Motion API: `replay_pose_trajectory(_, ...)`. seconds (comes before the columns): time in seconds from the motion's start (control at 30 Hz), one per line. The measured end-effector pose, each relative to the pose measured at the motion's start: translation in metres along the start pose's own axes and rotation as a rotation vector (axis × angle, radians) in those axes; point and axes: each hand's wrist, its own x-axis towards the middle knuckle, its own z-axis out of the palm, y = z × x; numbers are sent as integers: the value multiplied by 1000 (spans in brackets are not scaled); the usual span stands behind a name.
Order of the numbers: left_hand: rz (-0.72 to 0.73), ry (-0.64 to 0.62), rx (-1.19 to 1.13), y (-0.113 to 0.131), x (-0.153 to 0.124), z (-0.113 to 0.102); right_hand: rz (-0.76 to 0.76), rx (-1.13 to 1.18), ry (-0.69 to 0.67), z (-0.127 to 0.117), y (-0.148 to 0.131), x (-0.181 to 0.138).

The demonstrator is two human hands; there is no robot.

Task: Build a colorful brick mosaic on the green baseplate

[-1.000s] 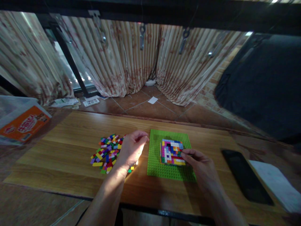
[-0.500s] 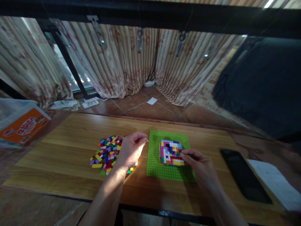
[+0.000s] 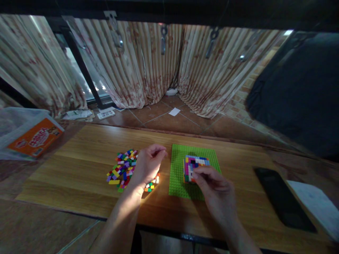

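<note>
A block built of many-coloured toy bricks (image 3: 188, 164) sits on a green studded baseplate (image 3: 177, 180). Over its top reaches my right hand (image 3: 218, 187), thumb and forefinger pinched together at the surface and covering much of the block. Whatever lies between those fingertips is hidden. My left hand (image 3: 148, 164) hovers just left of the baseplate, thumb and fingers closed in a pinch. Anything in that pinch is too small to name. Behind the left hand and wrist, partly covered, spreads a loose pile of small coloured bricks (image 3: 124, 171).
On the wooden table (image 3: 79, 169), a black flat phone-like slab (image 3: 283, 199) lies at the right, beside a white sheet (image 3: 315, 203). A clear plastic bin with an orange label (image 3: 37, 137) stands at the left. Curtains (image 3: 148, 67) hang beyond the table.
My right hand has shifted left, from the block's right edge to over its top. My left hand keeps its pinch in nearly the same place. The view has tilted and shifted slightly.
</note>
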Motion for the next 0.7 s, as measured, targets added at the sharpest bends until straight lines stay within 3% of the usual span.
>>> replay_pose_trajectory(0.1, -7, 15, -15, 2, 0, -1, -159, -171, -203, 21, -5, -13)
replay_pose_trajectory(0.23, -31, 38, -23, 4, 0, -3, -280, -322, -318, 44, 1, -23)
replay_pose_trajectory(0.47, -36, 50, 0, 3, 0, -8, -303, -469, -359, 66, 13, -27)
replay_pose_trajectory(0.7, -27, 48, -15, -3, 0, -10, -289, -544, -298, 80, 18, -26)
